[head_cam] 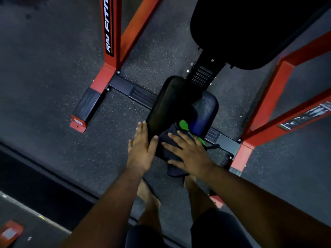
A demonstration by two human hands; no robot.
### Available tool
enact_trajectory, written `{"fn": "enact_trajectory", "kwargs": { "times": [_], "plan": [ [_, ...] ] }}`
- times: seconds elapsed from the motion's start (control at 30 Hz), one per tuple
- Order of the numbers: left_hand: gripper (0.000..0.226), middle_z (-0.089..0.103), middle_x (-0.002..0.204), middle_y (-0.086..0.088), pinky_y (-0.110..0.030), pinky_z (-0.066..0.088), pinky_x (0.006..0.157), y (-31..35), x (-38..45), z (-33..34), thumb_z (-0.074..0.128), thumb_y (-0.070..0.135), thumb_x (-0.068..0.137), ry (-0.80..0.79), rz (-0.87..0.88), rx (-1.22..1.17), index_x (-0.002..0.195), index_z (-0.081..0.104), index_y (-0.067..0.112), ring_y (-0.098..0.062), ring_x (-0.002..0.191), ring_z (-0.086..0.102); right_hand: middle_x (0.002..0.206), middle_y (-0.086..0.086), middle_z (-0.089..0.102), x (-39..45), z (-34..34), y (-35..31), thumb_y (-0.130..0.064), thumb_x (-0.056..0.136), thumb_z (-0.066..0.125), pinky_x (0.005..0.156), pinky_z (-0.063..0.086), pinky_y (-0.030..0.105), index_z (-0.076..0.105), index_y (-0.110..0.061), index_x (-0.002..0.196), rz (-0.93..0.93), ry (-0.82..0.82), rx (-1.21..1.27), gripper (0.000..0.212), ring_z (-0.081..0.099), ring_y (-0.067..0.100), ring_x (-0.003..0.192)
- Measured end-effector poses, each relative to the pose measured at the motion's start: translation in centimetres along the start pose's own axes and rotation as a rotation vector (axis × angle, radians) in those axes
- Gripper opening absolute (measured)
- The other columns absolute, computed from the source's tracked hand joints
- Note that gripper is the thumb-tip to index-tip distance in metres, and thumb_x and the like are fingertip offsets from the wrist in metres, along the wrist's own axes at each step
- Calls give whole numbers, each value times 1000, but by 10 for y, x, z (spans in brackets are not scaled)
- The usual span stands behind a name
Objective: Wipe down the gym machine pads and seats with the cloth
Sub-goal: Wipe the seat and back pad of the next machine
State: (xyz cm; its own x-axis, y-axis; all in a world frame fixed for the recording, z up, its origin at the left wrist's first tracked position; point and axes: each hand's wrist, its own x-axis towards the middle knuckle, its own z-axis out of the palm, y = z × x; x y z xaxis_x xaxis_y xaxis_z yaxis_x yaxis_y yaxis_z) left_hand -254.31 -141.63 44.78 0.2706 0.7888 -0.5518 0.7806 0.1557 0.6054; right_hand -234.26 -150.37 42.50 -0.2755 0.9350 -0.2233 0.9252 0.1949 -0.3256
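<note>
- R hand [189,154]: fingers spread flat, palm down on the cloth [170,151]; presses it, no curl or pinch seen. L hand [141,149]: fingers straight, laid along the near-left edge of the seat pad [172,102], thumb touching the cloth edge. Holds nothing.
- Cloth: dark, w/ a green patch [184,125] showing at the far side. Sits bunched on the near end of the seat pad, part hanging over the near edge.
- Handling, est.: cloth looks light, limp, no stiffness; folds under the palm. Should slide easily on smooth vinyl, so flat-palm pressure is what keeps it under control. Best hold = palm over the bunched middle, fingers wide. Loose hanging part may drag or flop off the edge.
- Seat pad: black, glossy, rounded corners. Looks firm-cushioned, fixed to the machine; won't shift under a push. Sheen suggests slick surface.
- Back pad [250,33]: large, black, beyond the seat, top right. Apart from both hands; no cloth on it.
- Frame [111,33]: red steel uprights L + R, black base bar [125,85] crossing under the seat. White lettering on L upright, partly cut off.
- Floor [44,68]: dark speckled rubber. Person's bare feet just under the hands.
</note>
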Motion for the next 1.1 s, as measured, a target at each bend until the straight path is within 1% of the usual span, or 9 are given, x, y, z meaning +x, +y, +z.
{"fn": "enact_trajectory", "kwargs": {
  "times": [0.2, 0.3, 0.43, 0.57, 0.73, 0.83, 0.9, 1.03, 1.1],
  "plan": [
    [74, -8, 171, 5, -48, -5, 125, 36, -30, -13, 36, 57, 104, -88, -31, 160, 164, 4, 26, -13, 157, -8, 160, -3, 36, -49, -44, 55, -50, 98, 40, 103, 46, 53, 3, -58, 155, 276, -51, 111, 68, 43, 32, 139],
    [77, 21, 167, 6, -41, 12, 128, 73, -42, -27, 47, 64, 98, -232, -48, -110, 161, 25, 26, -12, 153, 19, 160, -2, 37, -50, -88, 35, -48, 97, 56, 108, 43, 55, 9, -58, 156, 306, 47, 212, 76, 40, 31, 143],
    [90, 57, 145, 2, -37, 43, 113, 140, -67, -60, 65, 78, 79, -355, -69, -412, 147, 51, 21, -14, 132, 54, 165, -3, 27, -43, -150, -27, -52, 92, 64, 108, 41, 58, 19, -50, 157, 311, 176, 280, 80, 30, 29, 149],
    [33, 74, 117, -1, -39, 56, 99, 187, -87, -100, 73, 30, 94, -294, 44, -533, 124, 66, 17, -19, 111, 70, 169, -3, 16, -54, -199, -60, -71, 80, 64, 117, 33, 56, 14, -49, 159, 349, 344, 428, 96, 19, 25, 155],
    [22, 74, 114, 2, -24, 54, 87, 249, -106, -155, 65, 11, 97, -336, 214, -464, 117, 66, 21, -12, 108, 69, 168, -2, 13, -70, -266, -70, -69, 84, 65, 124, 13, 23, 18, -28, 160, 588, 691, 795, 99, 10, 11, 156],
    [24, 74, 119, -6, -37, 54, 99, 293, -101, -180, 57, 9, 100, -337, 260, -481, 121, 64, 19, -20, 115, 68, 162, -9, 25, -58, -306, -67, -35, 95, 69, 116, 27, 11, 13, -21, 162, 650, 808, 1148, 88, 31, -4, 145],
    [30, 71, 124, -10, -37, 52, 103, 316, -95, -188, 52, 9, 102, -308, 284, -496, 129, 59, 16, -22, 117, 67, 153, -9, 45, -48, -325, -61, -23, 91, 73, 107, 39, 11, 26, -19, 158, 612, 857, 1297, 82, 51, -9, 127],
    [30, 67, 114, 4, -6, 47, 76, 364, -86, -209, 57, 17, 102, -257, 442, -320, 132, 50, 14, 3, 97, 62, 125, -6, 65, -32, -368, -46, -16, 83, 83, 91, 50, 18, 48, -16, 135, 675, 1086, 1250, 62, 65, -1, 108],
    [34, 64, 108, 7, -6, 45, 72, 389, -69, -221, 69, 27, 96, -140, 565, -138, 123, 53, 15, 2, 92, 60, 117, -7, 63, -24, -394, -33, -15, 82, 85, 87, 47, 13, 48, -14, 129, 686, 1176, 1118, 60, 62, -6, 101]
  ]
}}
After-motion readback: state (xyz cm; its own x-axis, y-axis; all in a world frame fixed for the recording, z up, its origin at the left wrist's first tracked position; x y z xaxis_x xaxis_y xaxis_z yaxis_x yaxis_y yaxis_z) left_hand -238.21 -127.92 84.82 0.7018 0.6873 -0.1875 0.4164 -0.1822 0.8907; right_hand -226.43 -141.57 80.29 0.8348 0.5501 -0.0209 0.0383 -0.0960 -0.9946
